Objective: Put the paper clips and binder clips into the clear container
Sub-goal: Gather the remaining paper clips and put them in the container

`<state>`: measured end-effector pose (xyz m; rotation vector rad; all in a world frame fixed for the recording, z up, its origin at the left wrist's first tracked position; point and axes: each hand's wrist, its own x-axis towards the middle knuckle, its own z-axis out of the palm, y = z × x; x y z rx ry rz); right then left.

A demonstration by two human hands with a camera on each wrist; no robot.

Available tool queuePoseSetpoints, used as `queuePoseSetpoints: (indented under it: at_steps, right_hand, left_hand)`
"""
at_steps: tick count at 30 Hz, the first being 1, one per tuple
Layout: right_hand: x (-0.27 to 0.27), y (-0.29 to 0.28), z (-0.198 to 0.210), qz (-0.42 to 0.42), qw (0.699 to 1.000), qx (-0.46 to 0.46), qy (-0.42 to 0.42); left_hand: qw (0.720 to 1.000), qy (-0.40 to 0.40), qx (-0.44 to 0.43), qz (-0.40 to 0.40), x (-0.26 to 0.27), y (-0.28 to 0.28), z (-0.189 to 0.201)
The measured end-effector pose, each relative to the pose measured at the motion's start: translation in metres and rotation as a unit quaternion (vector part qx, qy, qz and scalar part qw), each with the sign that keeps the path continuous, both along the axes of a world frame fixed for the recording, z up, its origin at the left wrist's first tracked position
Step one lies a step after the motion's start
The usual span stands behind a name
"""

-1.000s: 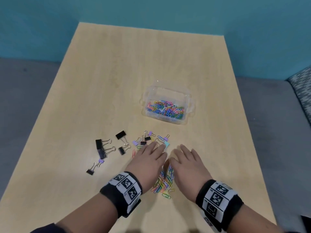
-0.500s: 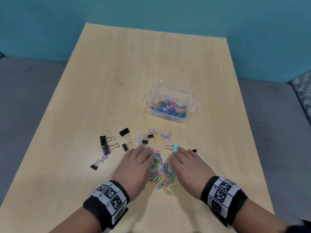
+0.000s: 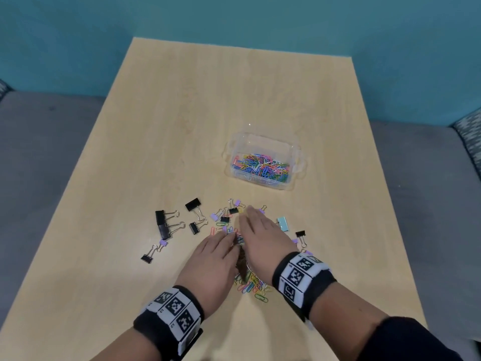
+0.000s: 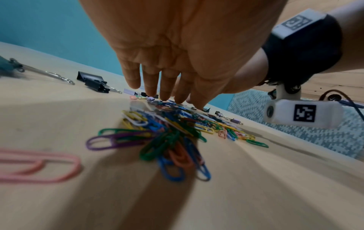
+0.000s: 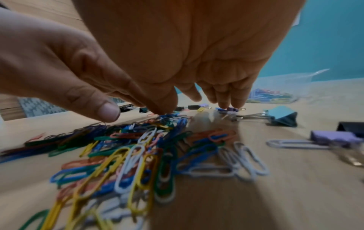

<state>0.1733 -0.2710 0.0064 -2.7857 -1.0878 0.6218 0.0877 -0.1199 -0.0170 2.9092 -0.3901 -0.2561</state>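
Your left hand (image 3: 212, 259) and right hand (image 3: 263, 235) lie palm-down side by side over the heap of coloured paper clips (image 3: 251, 282), fingers stretched and close together, their tips down at the far edge of the heap. Neither hand holds anything; in both wrist views the fingers point down at the clips without closing round any. From the left wrist, your left hand (image 4: 177, 51) has its fingertips (image 4: 151, 91) at the far side of the paper clips (image 4: 167, 132). From the right wrist, your right hand (image 5: 177, 54) hangs over the paper clips (image 5: 138, 152), with the thumb of the other hand beside it.

The clear container (image 3: 294, 162) stands on the wooden table (image 3: 182, 113) beyond your hands and slightly to the right, well apart from them, already holding a layer of coloured paper clips.

Binder clips lie all round the heap. To your left are several black binder clips (image 3: 166, 224), and one more black one with a small purple one nearer the table's left edge. Small purple and black ones are scattered just past your fingertips, between the hands and the container. Just right of your right hand lies a teal binder clip (image 3: 282, 223), then a small black binder clip (image 3: 300, 233).
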Motion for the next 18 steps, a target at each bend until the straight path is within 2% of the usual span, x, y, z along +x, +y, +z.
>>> queuePoseSetpoints:
  at_steps: [5, 10, 18]
  right_hand:
    - [-0.001, 0.009, -0.006, -0.027, 0.998, -0.062, 0.003]
    - [-0.003, 0.009, -0.008, -0.030, 0.998, -0.061, 0.009]
    - [-0.031, 0.001, 0.007, 0.009, 0.997, -0.072, 0.027]
  left_hand:
    - [1.000, 0.009, 0.005, 0.018, -0.006, 0.015, -0.003]
    - [1.000, 0.005, -0.001, 0.022, -0.007, 0.023, -0.002]
    - [0.999, 0.001, 0.027, 0.037, 0.028, 0.029, 0.003]
